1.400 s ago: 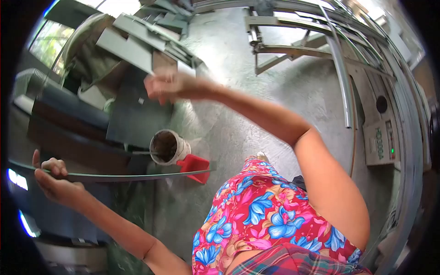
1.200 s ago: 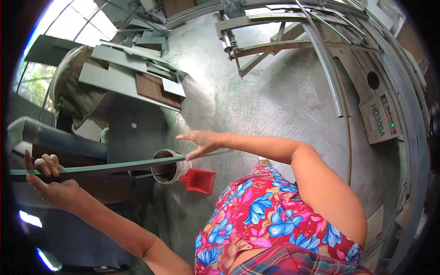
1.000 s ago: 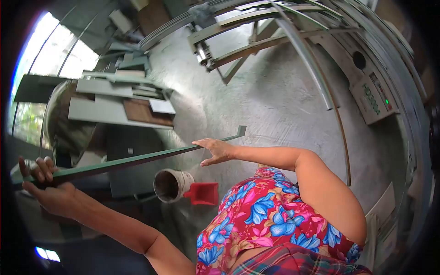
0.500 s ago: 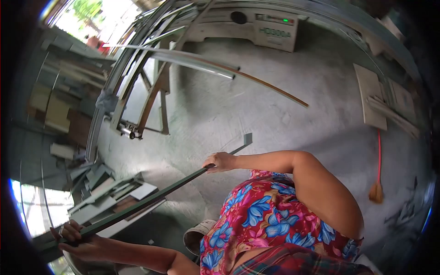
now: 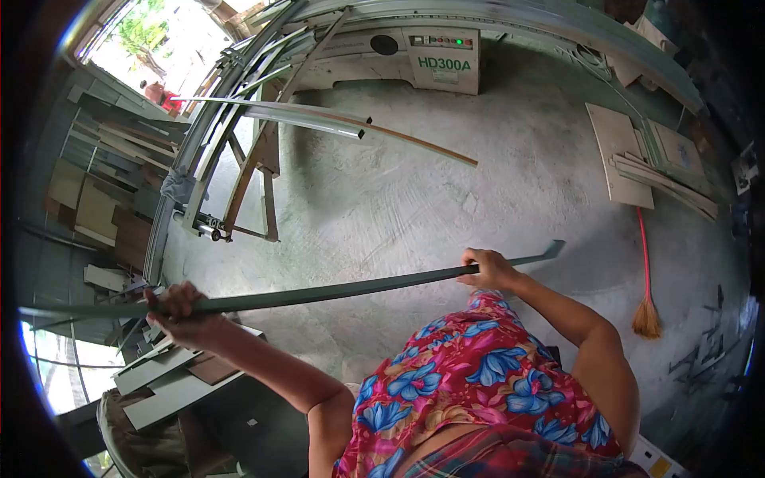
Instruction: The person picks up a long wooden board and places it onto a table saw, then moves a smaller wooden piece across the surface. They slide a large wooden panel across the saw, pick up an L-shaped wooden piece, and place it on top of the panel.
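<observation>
A long, thin dark green strip [image 5: 335, 293] with a bent right end stretches across the view in front of my body. My left hand [image 5: 187, 315] is closed around it toward the left, and the strip runs on past that hand to the left edge. Near the bent end, my right hand [image 5: 488, 269] grips it with fingers curled over the edge. Between the hands the strip hangs over the bare concrete floor [image 5: 382, 199].
Ahead stands a machine marked HD300A [image 5: 445, 64], with metal bars on a rack [image 5: 255, 167] at left. Boards [image 5: 617, 151] and a red-handled broom [image 5: 647, 319] are at right. Cut panels [image 5: 183, 382] lie lower left. A person in red [image 5: 169, 101] is far off.
The strip has swung from a steep diagonal to nearly level. My left hand has risen and moved right, and my right hand has shifted right, both still holding it.
</observation>
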Tool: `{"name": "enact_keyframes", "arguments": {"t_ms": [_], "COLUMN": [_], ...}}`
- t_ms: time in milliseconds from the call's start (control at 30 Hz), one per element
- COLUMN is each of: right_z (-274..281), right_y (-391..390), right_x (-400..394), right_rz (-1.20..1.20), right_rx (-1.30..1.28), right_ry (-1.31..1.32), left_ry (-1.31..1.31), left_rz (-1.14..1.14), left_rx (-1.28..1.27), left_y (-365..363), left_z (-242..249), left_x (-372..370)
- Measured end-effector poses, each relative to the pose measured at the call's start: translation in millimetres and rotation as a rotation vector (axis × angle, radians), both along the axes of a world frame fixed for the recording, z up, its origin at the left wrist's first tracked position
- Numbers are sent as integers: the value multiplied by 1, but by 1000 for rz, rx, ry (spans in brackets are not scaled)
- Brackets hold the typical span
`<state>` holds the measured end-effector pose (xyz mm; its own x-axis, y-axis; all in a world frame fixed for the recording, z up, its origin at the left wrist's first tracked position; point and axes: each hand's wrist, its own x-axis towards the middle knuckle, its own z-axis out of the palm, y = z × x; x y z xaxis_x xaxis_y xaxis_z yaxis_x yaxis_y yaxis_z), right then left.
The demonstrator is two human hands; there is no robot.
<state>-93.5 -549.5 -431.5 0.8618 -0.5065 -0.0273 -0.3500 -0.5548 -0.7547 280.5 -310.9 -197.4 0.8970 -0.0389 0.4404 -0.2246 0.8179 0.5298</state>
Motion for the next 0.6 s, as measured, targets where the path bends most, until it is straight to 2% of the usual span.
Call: {"name": "enact_keyframes", "arguments": {"t_ms": [167,200,233,367,600], "right_z": [40,48,54,83,123], "right_y": [-63,-76,-92,-165,-264], "right_x": [-88,-105,-125,-209,-302], "right_rz": [-109,-142,-171,-310,-477], "right_rx": [-50,-71,-88,-162,-253], "right_ry": [-26,-52,-75,-129,-83], "left_ry": [99,41,111,61,248], "left_rz": [-126,-179,-174,-379,-425], "left_rx": [-165,-172,-238,-338,-304], "left_y": [-78,-93,-120,-225,-386], "left_z": [-7,-11,-4,-5,2], "left_x": [-52,-56,-77,-132,-195]}}
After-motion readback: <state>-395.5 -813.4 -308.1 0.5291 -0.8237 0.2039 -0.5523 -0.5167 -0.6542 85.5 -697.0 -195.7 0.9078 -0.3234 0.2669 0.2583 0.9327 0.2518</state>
